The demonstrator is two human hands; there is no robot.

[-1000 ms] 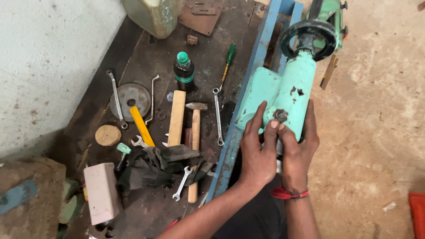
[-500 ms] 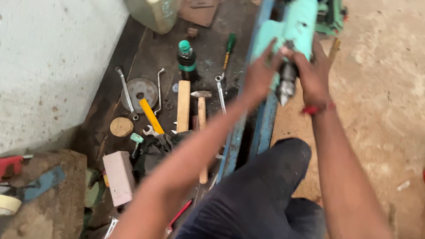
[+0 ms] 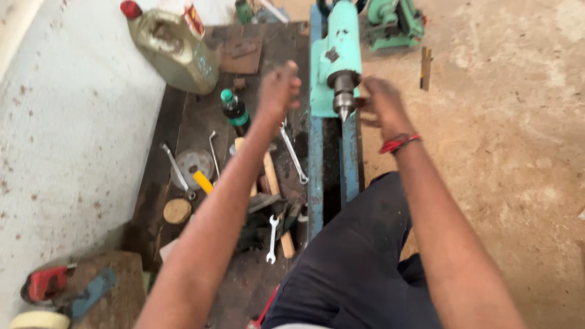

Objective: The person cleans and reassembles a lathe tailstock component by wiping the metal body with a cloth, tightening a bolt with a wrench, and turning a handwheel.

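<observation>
Both hands have come off the turquoise tailstock (image 3: 336, 58) on the blue lathe bed (image 3: 317, 164), left hand (image 3: 277, 91) and right hand (image 3: 379, 100) open, empty; pointed centre (image 3: 343, 113) could jab a nearby palm.

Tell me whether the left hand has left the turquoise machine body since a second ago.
Yes. The left hand has come off the turquoise machine body, now hanging open to its left, above the wrenches.

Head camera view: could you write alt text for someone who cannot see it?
A person's left hand and right hand hover open on either side of a turquoise machine part with a pointed metal tip, mounted on a blue rail. Left of it, spanners, a hammer and a green-capped bottle lie on a dark board.
</observation>
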